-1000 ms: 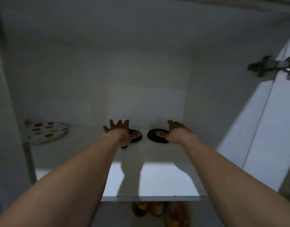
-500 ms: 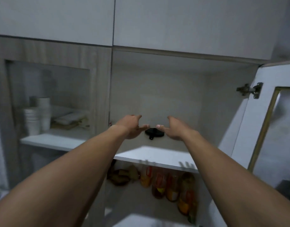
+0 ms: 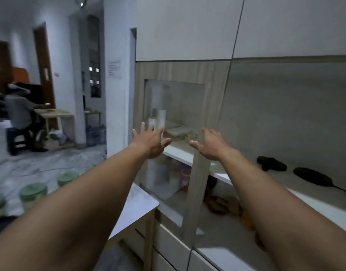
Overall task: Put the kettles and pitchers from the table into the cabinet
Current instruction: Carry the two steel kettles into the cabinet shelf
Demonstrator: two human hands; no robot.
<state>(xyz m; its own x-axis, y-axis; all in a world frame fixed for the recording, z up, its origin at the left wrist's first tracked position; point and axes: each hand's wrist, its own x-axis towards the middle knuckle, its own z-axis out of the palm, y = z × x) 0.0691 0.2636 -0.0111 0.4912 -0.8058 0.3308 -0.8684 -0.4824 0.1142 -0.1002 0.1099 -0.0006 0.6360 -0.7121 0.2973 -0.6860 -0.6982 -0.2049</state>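
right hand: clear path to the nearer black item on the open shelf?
Probably yes. The right hand is empty and open, and the nearer black item lies on the open shelf to its right, with nothing between them.

No writing can be read anywhere. A white paper notice [image 3: 115, 69] hangs on the wall left of the glass cabinet door [image 3: 173, 122] and carries faint lines of reddish print, too blurred to make out. A small plate on the brown door [image 3: 46, 73], further left, is equally illegible.
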